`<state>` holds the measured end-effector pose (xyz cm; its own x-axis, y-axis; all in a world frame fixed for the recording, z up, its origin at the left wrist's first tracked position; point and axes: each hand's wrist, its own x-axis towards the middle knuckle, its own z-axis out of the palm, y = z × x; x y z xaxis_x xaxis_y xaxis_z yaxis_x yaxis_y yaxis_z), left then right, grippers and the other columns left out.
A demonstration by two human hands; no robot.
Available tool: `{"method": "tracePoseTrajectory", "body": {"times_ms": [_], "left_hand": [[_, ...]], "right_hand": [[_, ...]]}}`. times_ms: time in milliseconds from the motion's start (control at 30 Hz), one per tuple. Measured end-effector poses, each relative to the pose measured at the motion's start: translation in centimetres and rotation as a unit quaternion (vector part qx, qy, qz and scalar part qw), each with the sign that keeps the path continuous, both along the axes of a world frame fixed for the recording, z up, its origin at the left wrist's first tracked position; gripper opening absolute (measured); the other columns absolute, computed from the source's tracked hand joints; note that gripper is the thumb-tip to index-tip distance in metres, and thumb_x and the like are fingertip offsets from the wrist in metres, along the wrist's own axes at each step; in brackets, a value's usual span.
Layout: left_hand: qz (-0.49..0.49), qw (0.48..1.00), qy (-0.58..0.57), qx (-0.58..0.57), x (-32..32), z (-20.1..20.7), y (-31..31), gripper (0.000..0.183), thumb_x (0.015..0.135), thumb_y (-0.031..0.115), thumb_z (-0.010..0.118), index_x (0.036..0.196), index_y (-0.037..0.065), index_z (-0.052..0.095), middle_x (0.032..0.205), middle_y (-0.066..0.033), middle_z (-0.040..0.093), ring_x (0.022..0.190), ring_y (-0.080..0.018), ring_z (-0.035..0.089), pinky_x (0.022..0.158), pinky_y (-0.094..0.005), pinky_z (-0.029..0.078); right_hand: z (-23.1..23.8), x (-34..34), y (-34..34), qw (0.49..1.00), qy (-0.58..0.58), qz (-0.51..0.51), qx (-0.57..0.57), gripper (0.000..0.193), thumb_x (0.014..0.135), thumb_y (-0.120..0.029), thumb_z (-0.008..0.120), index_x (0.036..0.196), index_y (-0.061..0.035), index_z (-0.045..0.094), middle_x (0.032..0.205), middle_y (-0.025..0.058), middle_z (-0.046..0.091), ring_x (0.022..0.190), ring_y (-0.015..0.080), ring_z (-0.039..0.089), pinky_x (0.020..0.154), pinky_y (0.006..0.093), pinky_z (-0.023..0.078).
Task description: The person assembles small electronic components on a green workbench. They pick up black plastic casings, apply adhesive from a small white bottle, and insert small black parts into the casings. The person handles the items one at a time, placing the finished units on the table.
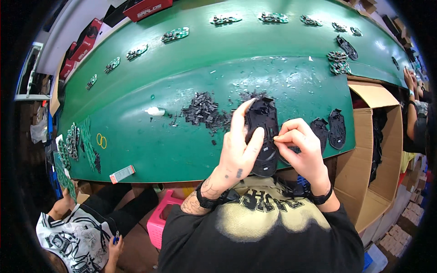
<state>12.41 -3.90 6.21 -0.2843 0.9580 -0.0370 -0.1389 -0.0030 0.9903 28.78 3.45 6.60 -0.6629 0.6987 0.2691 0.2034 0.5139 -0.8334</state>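
Note:
Upright between my hands, near the front edge of the green table (136,154), is a long black plastic shell (263,120) with moulded ribs inside. My left hand (236,150) grips it along its left side, thumb across the lower part. At its right edge my right hand (305,148) is closed in a pinch; what sits between the fingertips is too small to make out. Just right of that hand lie similar black shells (337,129). Left of the held shell spreads a pile of small black plastic pieces (202,109).
Green circuit boards (273,17) lie in a row along the back. A small white bottle (155,111), yellow rubber bands (101,141) and green wires (86,136) are leftward. A cardboard box (355,168) stands at right. Beside a pink stool (159,214), a co-worker holds a circuit board (66,179).

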Motion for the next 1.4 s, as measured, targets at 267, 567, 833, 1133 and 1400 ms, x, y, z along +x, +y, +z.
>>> {"method": "tracePoseTrajectory", "body": {"times_ms": [267,567,833,1133,1400], "left_hand": [[0.037,0.997,-0.068,0.005,-4.0,-2.1,-3.2,0.053,0.09,0.003,0.05,0.139,-0.001,0.03,0.119,-0.0126,0.055,0.105,-0.0181,0.058,0.09,-0.031,0.048],[0.055,0.995,-0.087,0.01,-6.9,-2.7,-5.0,0.052,0.092,0.003,0.048,0.14,-0.003,0.027,0.118,-0.0147,0.056,0.103,-0.0181,0.059,0.089,-0.0309,0.047],[0.05,0.996,-0.077,0.015,-7.7,-2.5,-5.1,0.052,0.092,0.003,0.048,0.14,-0.002,0.028,0.118,-0.0147,0.056,0.102,-0.0178,0.059,0.089,-0.0305,0.048],[0.052,0.995,-0.082,0.009,-8.1,-2.3,-5.4,0.053,0.09,0.002,0.048,0.139,-0.003,0.028,0.12,-0.0148,0.054,0.102,-0.0185,0.059,0.088,-0.0306,0.049],[0.064,0.996,-0.05,0.03,-8.0,-2.1,-5.4,0.053,0.09,0.001,0.048,0.139,-0.003,0.028,0.121,-0.0143,0.053,0.103,-0.0182,0.059,0.089,-0.0306,0.048]], "right_hand": [[1.0,-4.0,-0.7,0.984,-0.037,0.097,-0.143,0.014,0.077,0.004,0.069,0.088,-0.0004,0.062,0.097,0.0074,0.056,0.083,0.0136,0.062,0.067,0.0249,0.057],[0.1,-7.1,-2.4,0.985,-0.008,0.081,-0.152,0.016,0.075,0.006,0.07,0.089,0.0,0.064,0.095,0.0077,0.057,0.084,0.0137,0.063,0.07,0.0244,0.057],[-0.2,-8.3,-2.8,0.993,-0.035,0.08,-0.077,0.016,0.074,0.006,0.071,0.086,0.0005,0.063,0.094,0.008,0.057,0.083,0.0131,0.062,0.069,0.0241,0.057],[0.0,-8.5,-2.8,0.986,-0.004,0.09,-0.138,0.015,0.074,0.007,0.07,0.085,0.0008,0.062,0.093,0.0084,0.057,0.082,0.0133,0.062,0.069,0.0242,0.057],[0.4,-8.7,-2.7,0.984,0.003,0.092,-0.155,0.015,0.073,0.008,0.07,0.083,0.0007,0.061,0.094,0.0084,0.056,0.082,0.0133,0.062,0.071,0.0244,0.057]]}}
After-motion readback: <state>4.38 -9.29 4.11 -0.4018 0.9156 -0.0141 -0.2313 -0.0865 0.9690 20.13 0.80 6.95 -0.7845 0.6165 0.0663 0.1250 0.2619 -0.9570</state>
